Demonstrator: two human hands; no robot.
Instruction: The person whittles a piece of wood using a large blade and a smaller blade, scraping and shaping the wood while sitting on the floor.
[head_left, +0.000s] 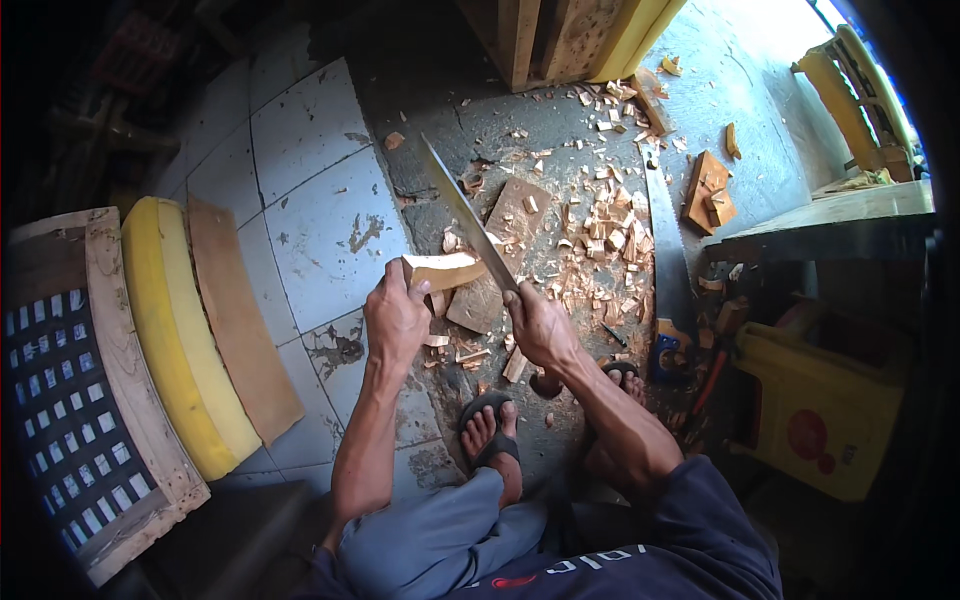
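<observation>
My left hand (396,312) is closed around one end of a short, curved piece of wood (445,270), whose pale cut face shows on top. In my right hand (541,326) is the handle end of a long machete (462,210), its blade slanting up and to the left. The blade passes by the right end of the wood; whether the two touch I cannot tell. Below them, a flat wooden board (508,232) lies on the floor among wood chips (610,235).
A handsaw (668,250) lies right of the chips, near a wooden block (709,193). A yellow plastic crate (815,405) stands at right. At left are a yellow foam strip (180,335) and a wooden frame with dark webbing (130,370). My sandalled foot (488,432) is close below.
</observation>
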